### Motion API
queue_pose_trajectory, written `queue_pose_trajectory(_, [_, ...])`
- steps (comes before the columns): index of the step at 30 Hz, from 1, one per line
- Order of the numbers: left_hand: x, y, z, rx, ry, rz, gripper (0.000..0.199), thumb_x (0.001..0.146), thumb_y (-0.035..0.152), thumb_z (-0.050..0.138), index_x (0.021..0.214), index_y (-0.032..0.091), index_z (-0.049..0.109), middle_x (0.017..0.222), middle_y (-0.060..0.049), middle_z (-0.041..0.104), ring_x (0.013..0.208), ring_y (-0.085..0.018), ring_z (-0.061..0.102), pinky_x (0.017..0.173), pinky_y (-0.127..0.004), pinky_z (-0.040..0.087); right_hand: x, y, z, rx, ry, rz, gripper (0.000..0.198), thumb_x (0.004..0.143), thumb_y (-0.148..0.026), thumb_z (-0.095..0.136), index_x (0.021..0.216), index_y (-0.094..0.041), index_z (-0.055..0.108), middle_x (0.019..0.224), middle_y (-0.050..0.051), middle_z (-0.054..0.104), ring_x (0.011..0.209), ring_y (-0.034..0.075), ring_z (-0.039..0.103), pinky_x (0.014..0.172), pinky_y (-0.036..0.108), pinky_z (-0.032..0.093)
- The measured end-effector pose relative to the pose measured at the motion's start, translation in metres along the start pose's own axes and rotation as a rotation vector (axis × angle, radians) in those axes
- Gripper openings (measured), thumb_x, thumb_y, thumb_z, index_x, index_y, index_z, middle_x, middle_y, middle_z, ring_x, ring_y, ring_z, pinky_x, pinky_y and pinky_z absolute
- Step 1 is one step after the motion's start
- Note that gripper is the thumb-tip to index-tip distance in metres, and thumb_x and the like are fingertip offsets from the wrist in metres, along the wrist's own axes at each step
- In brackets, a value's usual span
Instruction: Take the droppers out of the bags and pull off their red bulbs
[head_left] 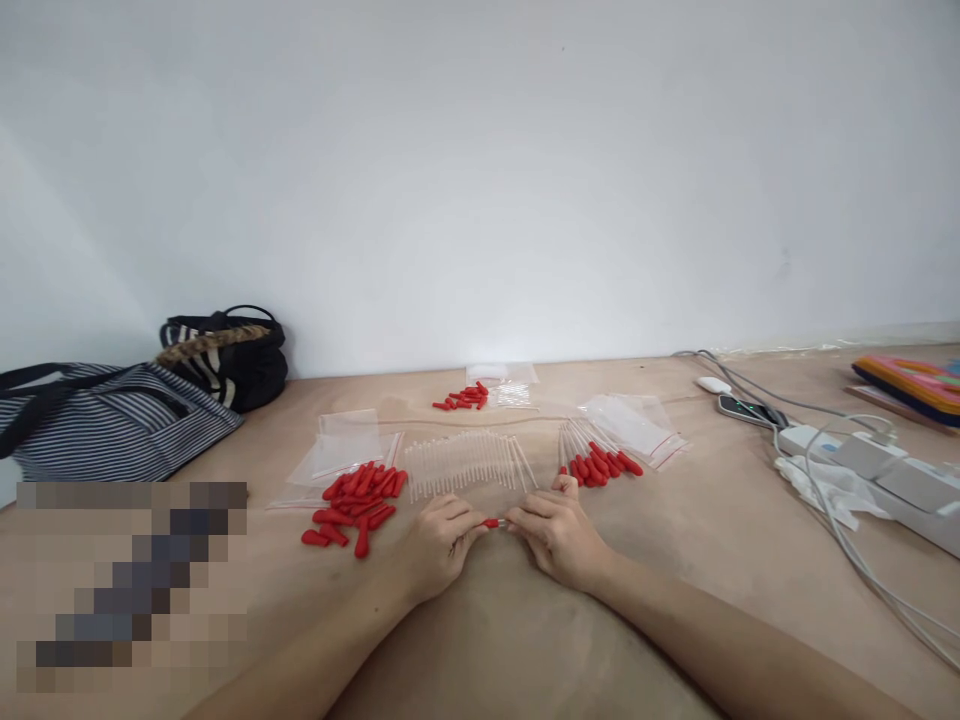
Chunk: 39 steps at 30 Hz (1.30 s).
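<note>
My left hand (442,540) pinches a red rubber dropper bulb (491,523) close to the table's front. Facing it, my right hand (559,530) grips a clear dropper tube (504,524), whose end meets the bulb's mouth; how far it sits inside I cannot tell. Just beyond both hands lies a row of clear tubes (461,465). Left of them is a pile of loose red bulbs (366,482). To the right, several droppers (600,465) with red bulbs fitted on their tubes lie fanned out, close to my right fingers.
Plastic zip bags (634,425) lie behind the droppers, and others (337,445) behind the bulb pile. Small red bulbs (466,398) sit farther back. A power strip (862,465) with cables is at right. A striped bag (127,425) and black bag (255,370) stand at left.
</note>
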<state>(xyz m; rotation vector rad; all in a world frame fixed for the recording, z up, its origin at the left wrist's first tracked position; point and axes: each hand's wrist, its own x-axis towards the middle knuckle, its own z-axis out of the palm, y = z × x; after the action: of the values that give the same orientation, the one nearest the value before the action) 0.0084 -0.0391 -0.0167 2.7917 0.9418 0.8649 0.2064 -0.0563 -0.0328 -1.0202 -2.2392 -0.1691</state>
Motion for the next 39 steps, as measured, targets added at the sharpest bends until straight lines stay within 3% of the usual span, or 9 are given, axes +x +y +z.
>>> queue_pose_trajectory(7, [-0.002, -0.003, -0.003, 0.003, -0.003, -0.049, 0.026, 0.087, 0.019, 0.039, 0.074, 0.017, 0.061, 0.069, -0.003, 0.062, 0.066, -0.015, 0.055, 0.063, -0.027, 0.046, -0.002, 0.003, -0.001, 0.037, 0.028, 0.024, 0.029, 0.088, -0.021, 0.035, 0.075, -0.019, 0.060, 0.058, -0.002, 0.054, 0.058, 0.009, 0.047, 0.072, 0.032, 0.018])
queue_pose_trajectory(12, [-0.004, -0.006, -0.005, -0.049, 0.027, -0.062, 0.020, 0.087, 0.022, 0.043, 0.082, 0.018, 0.062, 0.076, -0.003, 0.063, 0.073, -0.014, 0.058, 0.067, -0.026, 0.048, -0.007, 0.012, -0.001, 0.049, 0.072, 0.080, 0.025, 0.086, -0.016, 0.037, 0.083, -0.019, 0.062, 0.065, 0.000, 0.057, 0.062, 0.010, 0.048, 0.075, 0.032, 0.020])
queue_pose_trajectory(18, [-0.007, -0.006, -0.011, 0.043, 0.220, -0.095, 0.024, 0.087, 0.018, 0.038, 0.099, 0.018, 0.058, 0.086, -0.005, 0.057, 0.079, -0.014, 0.057, 0.069, -0.024, 0.049, -0.007, 0.021, 0.011, -0.025, 0.114, 0.195, 0.040, 0.077, -0.004, 0.035, 0.112, -0.014, 0.052, 0.084, 0.006, 0.057, 0.076, 0.015, 0.047, 0.074, 0.030, 0.026])
queue_pose_trajectory(23, [-0.020, -0.028, -0.045, 0.222, 0.332, -0.295, 0.024, 0.084, 0.027, 0.041, 0.100, 0.017, 0.056, 0.088, -0.006, 0.058, 0.082, -0.018, 0.058, 0.075, -0.031, 0.048, 0.011, 0.035, 0.008, -0.125, 0.127, 0.326, 0.041, 0.074, -0.001, 0.034, 0.104, -0.017, 0.057, 0.087, 0.007, 0.056, 0.079, 0.016, 0.048, 0.075, 0.031, 0.026])
queue_pose_trajectory(26, [-0.039, -0.046, -0.070, 0.228, 0.270, -0.450, 0.024, 0.081, 0.034, 0.045, 0.097, 0.019, 0.053, 0.087, -0.004, 0.062, 0.076, -0.018, 0.060, 0.068, -0.029, 0.050, 0.026, 0.045, 0.006, -0.187, 0.032, 0.450, 0.040, 0.073, 0.000, 0.035, 0.098, -0.018, 0.060, 0.092, 0.007, 0.056, 0.083, 0.017, 0.049, 0.078, 0.032, 0.025])
queue_pose_trajectory(31, [-0.065, -0.060, -0.096, 0.208, 0.053, -0.400, 0.021, 0.078, 0.041, 0.047, 0.081, 0.023, 0.058, 0.081, -0.001, 0.064, 0.072, -0.018, 0.060, 0.064, -0.026, 0.049, 0.046, 0.051, 0.015, -0.223, -0.074, 0.544, 0.030, 0.073, -0.002, 0.038, 0.088, -0.015, 0.061, 0.089, 0.009, 0.057, 0.084, 0.018, 0.051, 0.078, 0.032, 0.024])
queue_pose_trajectory(39, [-0.073, -0.069, -0.104, 0.222, 0.024, -0.408, 0.023, 0.076, 0.042, 0.049, 0.079, 0.023, 0.060, 0.079, -0.002, 0.065, 0.068, -0.018, 0.061, 0.058, -0.026, 0.048, 0.056, 0.047, 0.023, -0.228, -0.165, 0.625, 0.023, 0.080, -0.010, 0.039, 0.078, -0.014, 0.061, 0.083, 0.010, 0.058, 0.081, 0.019, 0.052, 0.073, 0.032, 0.026])
